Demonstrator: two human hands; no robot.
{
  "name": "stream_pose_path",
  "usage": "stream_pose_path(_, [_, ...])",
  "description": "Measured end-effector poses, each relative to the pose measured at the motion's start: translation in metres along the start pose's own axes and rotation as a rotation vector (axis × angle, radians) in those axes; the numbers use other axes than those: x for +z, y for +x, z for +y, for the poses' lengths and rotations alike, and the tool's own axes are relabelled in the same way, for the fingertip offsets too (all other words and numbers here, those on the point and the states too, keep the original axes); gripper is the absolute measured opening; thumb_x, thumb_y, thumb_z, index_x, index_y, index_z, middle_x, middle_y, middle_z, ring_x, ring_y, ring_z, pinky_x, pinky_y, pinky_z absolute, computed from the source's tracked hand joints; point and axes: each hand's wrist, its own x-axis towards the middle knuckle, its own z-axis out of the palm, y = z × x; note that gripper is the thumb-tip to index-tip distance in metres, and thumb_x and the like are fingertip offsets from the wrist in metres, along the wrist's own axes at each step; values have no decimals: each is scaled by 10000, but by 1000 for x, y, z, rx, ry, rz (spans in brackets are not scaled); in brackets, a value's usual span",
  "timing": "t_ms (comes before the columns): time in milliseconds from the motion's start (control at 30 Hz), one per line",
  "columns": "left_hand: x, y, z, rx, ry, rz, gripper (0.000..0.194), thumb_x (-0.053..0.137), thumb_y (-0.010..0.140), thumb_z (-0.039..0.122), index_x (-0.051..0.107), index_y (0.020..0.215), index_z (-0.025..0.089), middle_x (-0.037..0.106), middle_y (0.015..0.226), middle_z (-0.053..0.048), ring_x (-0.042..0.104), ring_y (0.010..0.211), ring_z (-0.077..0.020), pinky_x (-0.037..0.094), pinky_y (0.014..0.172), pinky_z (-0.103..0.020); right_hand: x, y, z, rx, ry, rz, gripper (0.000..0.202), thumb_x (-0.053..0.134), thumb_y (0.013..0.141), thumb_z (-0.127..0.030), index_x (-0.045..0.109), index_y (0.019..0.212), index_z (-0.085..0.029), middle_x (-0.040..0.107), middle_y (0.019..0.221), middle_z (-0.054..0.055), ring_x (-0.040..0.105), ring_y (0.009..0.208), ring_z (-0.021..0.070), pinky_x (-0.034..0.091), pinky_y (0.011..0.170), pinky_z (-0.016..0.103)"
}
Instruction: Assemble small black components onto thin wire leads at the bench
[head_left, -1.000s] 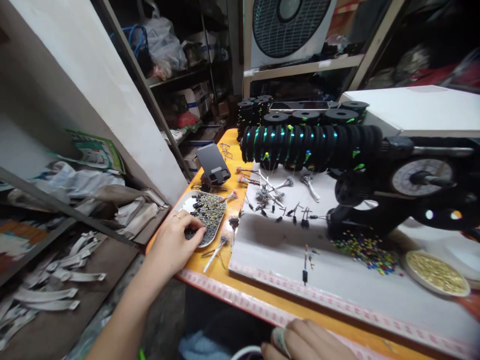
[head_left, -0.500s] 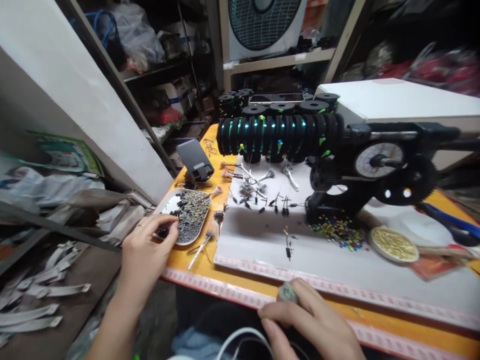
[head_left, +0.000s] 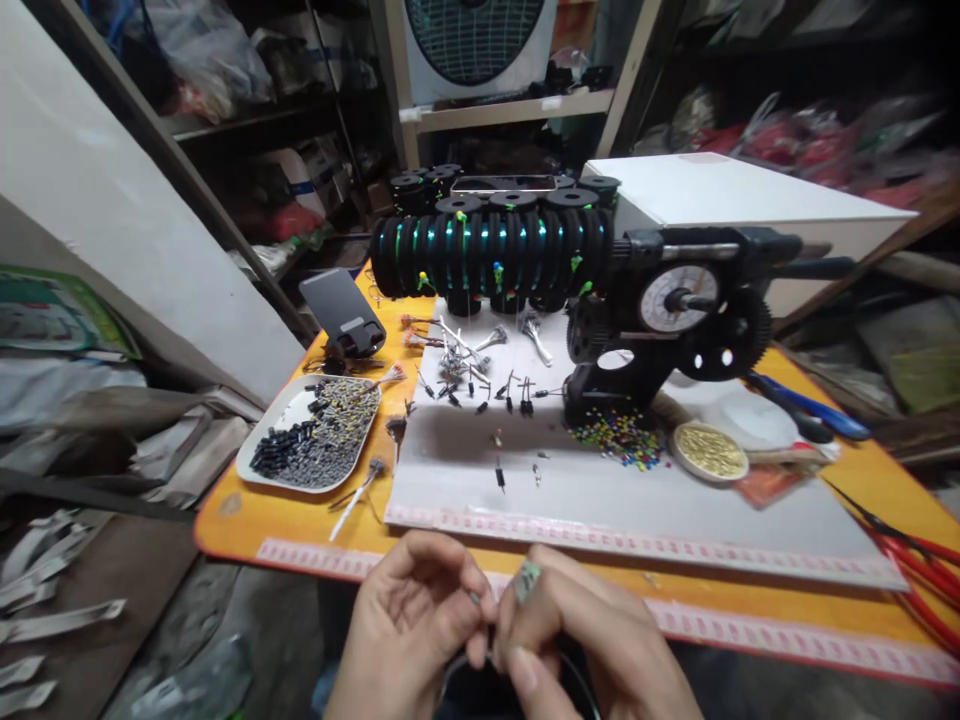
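Observation:
My left hand (head_left: 424, 615) is pinched in front of the table's near edge, with a tiny dark piece just showing at its fingertips, too small to name. Beside it, fingertips almost meeting, my right hand (head_left: 592, 630) is closed too; whatever it pinches is hidden. A green wrap (head_left: 527, 580) covers one right finger. At the left stands a white tray (head_left: 247, 462) of small black, grey and yellow pieces. On the white board (head_left: 442, 490) lie a black piece with thin wire ends (head_left: 501, 479), a small clear-and-metal piece (head_left: 536, 475) and white bundles with frayed ends (head_left: 536, 340).
A black winding-like device with a dial (head_left: 679, 297) and a row of black spools (head_left: 491, 255) spans the back. Coloured beads (head_left: 622, 438), a dish of gold pieces (head_left: 710, 453) and red-handled pliers (head_left: 919, 575) lie right. A phone-like dark slab (head_left: 343, 310) leans at left.
My left hand has left the tray and come right to my right hand, now closed on a tiny piece. My right hand stays pinched. The view has turned to the right.

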Motion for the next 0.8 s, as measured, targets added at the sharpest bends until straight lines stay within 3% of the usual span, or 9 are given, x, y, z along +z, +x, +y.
stream_pose_path(167, [3,-3,0,-74,-87,-61,302,956,594,224,733,796,195,700,653,25,594,486,-28,464,454,-83,-3,-3,-1,85,54,-76,172,487,806,-81,485,713,-225,636,716,-32,503,591,104,401,539,205])
stream_pose_path(400, [2,-3,-1,-88,-117,-121,299,935,630,166,730,847,183,723,670,14,656,522,-56,518,462,-90,-3,-3,-5,156,108,-90,181,493,797,-70,487,689,-215,628,719,-21,512,602,101,402,544,200])
stream_pose_path(800, [3,-4,1,-75,-135,-150,301,914,660,122,730,894,168,731,688,4,680,567,-69,554,469,-98,-3,-5,-6,150,60,-63,182,491,806,-66,512,715,-222,613,715,-41,528,599,94,427,561,196])
